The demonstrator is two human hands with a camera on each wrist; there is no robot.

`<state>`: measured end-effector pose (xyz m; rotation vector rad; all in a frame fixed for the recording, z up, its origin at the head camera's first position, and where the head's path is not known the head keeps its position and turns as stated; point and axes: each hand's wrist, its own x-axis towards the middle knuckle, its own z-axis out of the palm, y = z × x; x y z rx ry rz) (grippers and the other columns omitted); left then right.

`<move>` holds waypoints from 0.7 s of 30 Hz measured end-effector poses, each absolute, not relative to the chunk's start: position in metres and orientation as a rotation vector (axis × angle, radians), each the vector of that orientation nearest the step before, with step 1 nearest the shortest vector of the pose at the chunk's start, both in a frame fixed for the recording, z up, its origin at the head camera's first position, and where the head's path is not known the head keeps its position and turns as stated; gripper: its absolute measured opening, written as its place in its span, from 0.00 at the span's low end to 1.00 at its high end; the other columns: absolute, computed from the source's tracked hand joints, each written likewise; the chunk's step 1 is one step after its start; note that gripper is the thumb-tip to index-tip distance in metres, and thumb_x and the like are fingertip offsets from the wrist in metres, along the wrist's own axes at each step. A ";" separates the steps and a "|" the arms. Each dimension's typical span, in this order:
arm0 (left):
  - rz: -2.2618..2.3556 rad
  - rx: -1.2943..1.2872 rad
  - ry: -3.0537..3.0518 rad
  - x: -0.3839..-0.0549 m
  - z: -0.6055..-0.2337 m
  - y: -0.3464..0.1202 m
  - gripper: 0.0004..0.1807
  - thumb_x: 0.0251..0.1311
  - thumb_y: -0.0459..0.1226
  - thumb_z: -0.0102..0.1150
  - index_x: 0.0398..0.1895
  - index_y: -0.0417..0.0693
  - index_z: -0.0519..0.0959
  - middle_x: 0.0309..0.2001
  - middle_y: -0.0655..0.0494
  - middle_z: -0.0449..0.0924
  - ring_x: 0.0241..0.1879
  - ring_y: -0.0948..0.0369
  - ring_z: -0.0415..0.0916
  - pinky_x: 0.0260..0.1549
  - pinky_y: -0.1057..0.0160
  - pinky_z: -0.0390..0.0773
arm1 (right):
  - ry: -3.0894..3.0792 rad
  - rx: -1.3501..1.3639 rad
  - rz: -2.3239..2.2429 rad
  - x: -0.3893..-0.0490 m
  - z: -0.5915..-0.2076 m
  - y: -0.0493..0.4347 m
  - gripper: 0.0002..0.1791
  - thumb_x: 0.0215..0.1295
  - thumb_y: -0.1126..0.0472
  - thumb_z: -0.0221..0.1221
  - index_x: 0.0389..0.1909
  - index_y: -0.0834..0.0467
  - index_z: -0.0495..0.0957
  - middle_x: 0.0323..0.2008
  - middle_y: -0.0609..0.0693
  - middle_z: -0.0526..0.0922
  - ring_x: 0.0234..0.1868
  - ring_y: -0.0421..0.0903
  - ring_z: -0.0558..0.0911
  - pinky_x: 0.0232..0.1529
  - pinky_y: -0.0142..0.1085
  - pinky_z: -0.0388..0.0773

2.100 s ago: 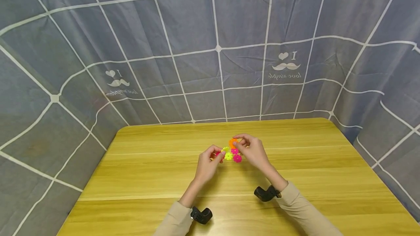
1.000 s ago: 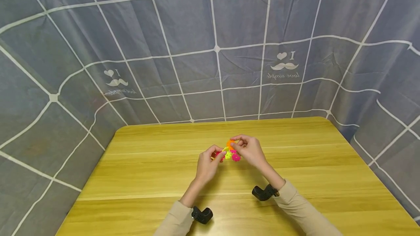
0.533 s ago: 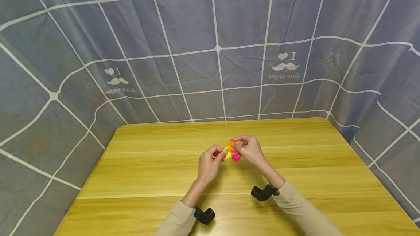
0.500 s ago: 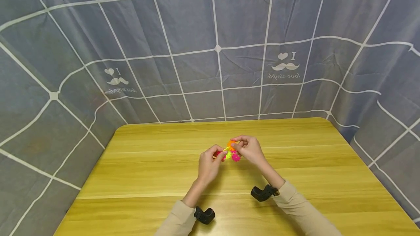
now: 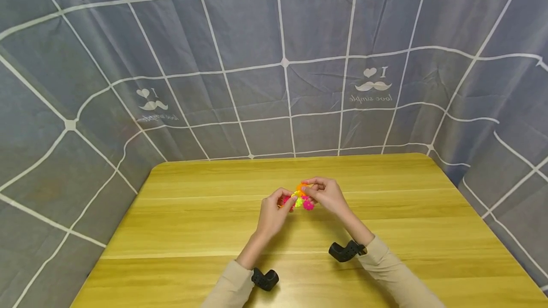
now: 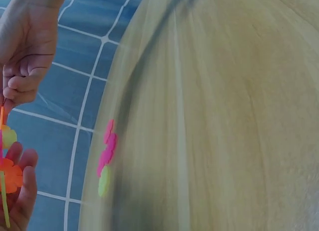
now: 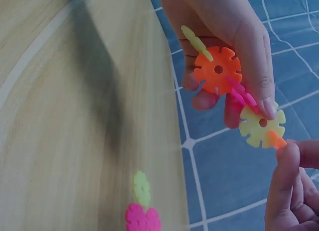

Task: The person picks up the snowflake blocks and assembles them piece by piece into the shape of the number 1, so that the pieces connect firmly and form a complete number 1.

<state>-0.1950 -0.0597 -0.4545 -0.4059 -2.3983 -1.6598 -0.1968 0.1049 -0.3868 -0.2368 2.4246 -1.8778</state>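
My left hand [image 5: 271, 213] pinches a chain of notched interlocking discs above the table. In the right wrist view, the chain has a pale yellow disc [image 7: 252, 130] at the thumb tip, a pink disc [image 7: 243, 96], an orange disc [image 7: 213, 77] against the curled fingers, and another yellow disc [image 7: 195, 41] seen edge-on. My right hand [image 5: 333, 197] pinches a separate orange disc [image 5: 302, 188] between thumb and fingertips. Its edge meets a notch of the yellow disc; how deep it sits I cannot tell. The right fingers partly hide it.
Below the hands, a pink disc [image 5: 308, 205] and a yellow-green disc [image 5: 298, 202] lie on the wooden table [image 5: 192, 232], with more pink beside them. A grey curtain with white grid lines [image 5: 257, 94] stands behind the far edge.
Over the two seconds, my right hand has shifted slightly left, bringing the orange disc from just apart to contact with the yellow disc. In the last half second both hands barely move.
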 end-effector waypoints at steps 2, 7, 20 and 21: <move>-1.668 -0.406 -2.407 -0.195 -0.455 -0.061 0.09 0.64 0.38 0.59 0.39 0.41 0.80 0.27 0.44 0.83 0.24 0.56 0.81 0.20 0.73 0.74 | 2.403 -0.225 -1.877 -0.200 -0.390 0.105 0.16 0.63 0.71 0.58 0.49 0.76 0.75 0.16 0.41 0.76 0.16 0.32 0.75 0.24 0.25 0.78; -1.655 -0.392 -2.422 -0.195 -0.455 -0.062 0.10 0.63 0.39 0.60 0.42 0.43 0.79 0.28 0.49 0.84 0.24 0.53 0.82 0.20 0.73 0.73 | 2.373 -0.201 -1.904 -0.212 -0.410 0.109 0.16 0.62 0.68 0.61 0.48 0.74 0.75 0.16 0.41 0.78 0.16 0.34 0.77 0.24 0.28 0.79; -1.577 -0.395 -2.379 -0.196 -0.457 -0.063 0.14 0.51 0.42 0.72 0.38 0.48 0.80 0.30 0.53 0.82 0.24 0.69 0.71 0.22 0.73 0.72 | 2.416 -0.190 -1.907 -0.219 -0.424 0.114 0.15 0.65 0.63 0.60 0.44 0.73 0.80 0.33 0.61 0.86 0.19 0.35 0.78 0.27 0.34 0.83; -1.558 -0.399 -2.375 -0.196 -0.457 -0.064 0.15 0.49 0.42 0.73 0.38 0.48 0.81 0.30 0.53 0.82 0.24 0.69 0.71 0.23 0.73 0.72 | 2.411 -0.188 -1.909 -0.219 -0.423 0.114 0.15 0.65 0.63 0.60 0.44 0.73 0.80 0.34 0.61 0.86 0.19 0.35 0.78 0.27 0.34 0.82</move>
